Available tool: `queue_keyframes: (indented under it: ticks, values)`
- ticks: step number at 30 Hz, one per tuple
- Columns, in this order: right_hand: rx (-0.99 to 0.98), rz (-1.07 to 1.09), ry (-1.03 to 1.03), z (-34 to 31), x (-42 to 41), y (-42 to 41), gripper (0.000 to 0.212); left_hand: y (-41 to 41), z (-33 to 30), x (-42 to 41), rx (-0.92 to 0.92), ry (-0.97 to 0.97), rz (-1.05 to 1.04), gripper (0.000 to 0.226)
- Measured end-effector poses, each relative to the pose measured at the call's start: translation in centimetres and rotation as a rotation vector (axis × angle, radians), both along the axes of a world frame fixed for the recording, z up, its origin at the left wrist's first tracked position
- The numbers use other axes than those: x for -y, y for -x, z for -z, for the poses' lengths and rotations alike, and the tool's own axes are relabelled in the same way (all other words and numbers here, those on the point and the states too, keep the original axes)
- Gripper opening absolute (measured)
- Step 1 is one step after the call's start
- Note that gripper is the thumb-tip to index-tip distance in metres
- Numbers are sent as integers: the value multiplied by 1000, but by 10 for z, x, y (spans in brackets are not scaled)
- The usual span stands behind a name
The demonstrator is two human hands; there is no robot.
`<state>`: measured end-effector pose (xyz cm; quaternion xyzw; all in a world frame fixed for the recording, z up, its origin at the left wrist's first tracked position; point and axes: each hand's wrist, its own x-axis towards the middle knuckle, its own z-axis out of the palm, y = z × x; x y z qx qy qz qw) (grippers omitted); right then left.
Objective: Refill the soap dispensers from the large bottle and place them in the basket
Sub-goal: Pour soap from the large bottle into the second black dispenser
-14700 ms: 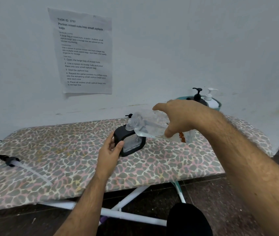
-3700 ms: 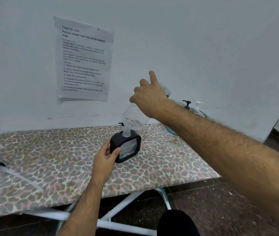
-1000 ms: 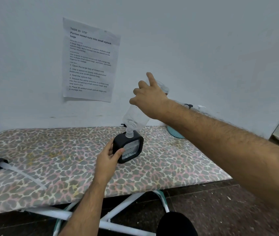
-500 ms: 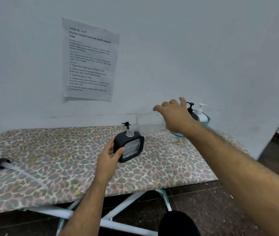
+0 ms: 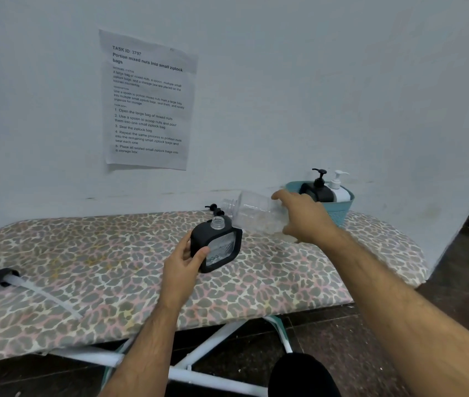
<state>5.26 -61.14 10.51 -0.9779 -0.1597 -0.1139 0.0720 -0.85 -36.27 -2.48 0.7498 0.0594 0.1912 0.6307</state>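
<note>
On ironing board (image 5: 256,282), left hand (image 5: 183,263) fingers gripping open dispenser (image 5: 217,246), right hand (image 5: 303,217) fingers gripping tipped bottle (image 5: 252,213).

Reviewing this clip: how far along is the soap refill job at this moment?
Done: two capped dispensers, black and white, stand in the teal basket.
In hand: the left hand grips the black square dispenser, its neck open; the right hand holds the clear large bottle nearly level, mouth off the neck.
Left: refit the pump lying on the board, then basket this dispenser.
</note>
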Motion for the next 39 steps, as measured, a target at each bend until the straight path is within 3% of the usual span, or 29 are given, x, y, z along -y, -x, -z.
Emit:
queue_keyframes:
  ticks: [15,22,26,32,39]
  values:
    - [-338,-79,-810,50,9,12,73,1,-1,1,2,-37,-31,63]
    - [-390,-101,-1037,75,-2,23,77,2,-2,3,5,-46,-30,67]
    - [-312,-35,-1101,84,-4,27,73,2,-2,3,-10,-56,-26,70]
    - [-58,226,-1164,95,7,23,72,1,-1,3,-24,-67,-41,71]
    - [92,431,-1121,108,29,14,69,1,-1,3,-22,-68,-50,71]
